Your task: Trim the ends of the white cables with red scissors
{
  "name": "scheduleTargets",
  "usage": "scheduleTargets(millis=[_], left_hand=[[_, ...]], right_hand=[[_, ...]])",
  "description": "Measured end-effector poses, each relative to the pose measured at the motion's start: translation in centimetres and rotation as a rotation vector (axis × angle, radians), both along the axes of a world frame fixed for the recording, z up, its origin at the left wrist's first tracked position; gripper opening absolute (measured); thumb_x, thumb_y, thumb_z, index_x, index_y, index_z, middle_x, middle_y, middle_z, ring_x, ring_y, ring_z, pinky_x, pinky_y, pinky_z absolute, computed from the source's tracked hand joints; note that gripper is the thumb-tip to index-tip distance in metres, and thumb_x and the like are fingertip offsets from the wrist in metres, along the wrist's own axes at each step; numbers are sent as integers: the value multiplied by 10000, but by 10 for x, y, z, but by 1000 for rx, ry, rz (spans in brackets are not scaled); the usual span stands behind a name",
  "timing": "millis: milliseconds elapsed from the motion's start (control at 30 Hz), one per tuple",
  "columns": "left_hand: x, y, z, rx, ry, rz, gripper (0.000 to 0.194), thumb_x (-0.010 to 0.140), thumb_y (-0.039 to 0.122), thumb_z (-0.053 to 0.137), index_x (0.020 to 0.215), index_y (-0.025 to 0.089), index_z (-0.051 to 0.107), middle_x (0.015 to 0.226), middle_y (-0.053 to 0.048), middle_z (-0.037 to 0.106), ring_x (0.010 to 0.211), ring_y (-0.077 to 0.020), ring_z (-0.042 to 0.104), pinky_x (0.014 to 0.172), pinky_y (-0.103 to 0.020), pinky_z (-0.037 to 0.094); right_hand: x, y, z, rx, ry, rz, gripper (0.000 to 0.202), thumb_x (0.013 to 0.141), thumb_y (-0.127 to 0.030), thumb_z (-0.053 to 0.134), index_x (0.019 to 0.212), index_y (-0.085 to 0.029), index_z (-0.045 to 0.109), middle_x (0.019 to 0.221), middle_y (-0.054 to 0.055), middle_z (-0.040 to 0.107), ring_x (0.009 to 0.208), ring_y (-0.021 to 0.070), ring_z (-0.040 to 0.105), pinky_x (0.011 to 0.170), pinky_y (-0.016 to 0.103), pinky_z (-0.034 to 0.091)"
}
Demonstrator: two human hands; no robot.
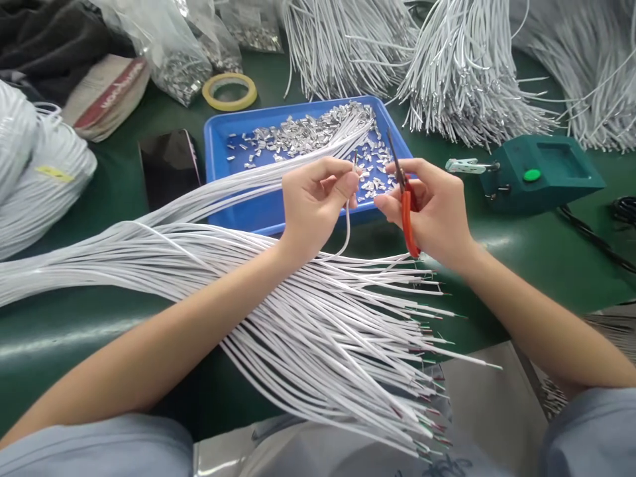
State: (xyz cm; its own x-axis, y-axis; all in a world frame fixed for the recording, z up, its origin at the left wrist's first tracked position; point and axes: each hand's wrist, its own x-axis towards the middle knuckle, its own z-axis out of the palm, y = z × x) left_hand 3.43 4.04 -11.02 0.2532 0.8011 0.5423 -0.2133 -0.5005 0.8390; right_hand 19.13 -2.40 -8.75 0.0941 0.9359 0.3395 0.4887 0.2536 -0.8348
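Pinched between the thumb and fingers of my left hand is the end of a white cable, which curves down to the bundle below. My right hand holds scissors with orange-red handles, their dark blades pointing up, a short way right of the cable end. Behind both hands lies a blue tray with many small metal connectors and a bunch of white cables resting across it. A spread bundle of white cables, with coloured wire ends at the right, lies under my left forearm.
A green device with a clip stands right of the tray. A phone, yellow tape roll, bags of metal parts and a coiled cable bundle are at left. More cable bundles hang behind.
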Motion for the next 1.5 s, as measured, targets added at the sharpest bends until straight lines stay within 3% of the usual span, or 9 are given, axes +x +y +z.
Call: scheduleTargets(millis=[300,567,1067,1300,1500], left_hand=[[-3,-4,2,67,32,152,175,832,377,682,750,222,677,721,12,662,647,-85,581,554,-234,468],[-2,-5,4,2,9,78,202,793,401,720,733,216,667,700,16,638,626,-86,595,558,-233,509],[-2,-3,2,63,-14,103,106,792,314,729,740,229,694,699,18,646,639,-93,610,589,-251,536],[-2,-2,0,106,-16,86,135,800,352,721,746,232,690,694,23,650,621,-82,601,573,-240,530],[-2,-4,2,38,3,90,182,785,395,729,722,232,677,685,18,624,632,-92,591,563,-249,516]], right_hand=[[-3,-6,-11,158,-345,10,199,795,-391,691,791,-192,689,497,-59,424,459,66,313,457,218,338],[-4,-7,-10,201,-380,-2,150,775,-322,708,788,-173,719,484,-52,426,465,68,313,466,207,345],[-4,-9,-6,200,-457,15,157,807,-326,677,741,-184,695,477,-39,435,451,76,328,445,203,360],[-2,-6,-8,260,-537,-16,146,807,-330,676,766,-195,711,479,-30,500,429,75,367,451,203,379],[-1,-5,-6,274,-569,-23,167,820,-347,642,729,-219,698,471,-18,537,402,85,386,432,234,345]])
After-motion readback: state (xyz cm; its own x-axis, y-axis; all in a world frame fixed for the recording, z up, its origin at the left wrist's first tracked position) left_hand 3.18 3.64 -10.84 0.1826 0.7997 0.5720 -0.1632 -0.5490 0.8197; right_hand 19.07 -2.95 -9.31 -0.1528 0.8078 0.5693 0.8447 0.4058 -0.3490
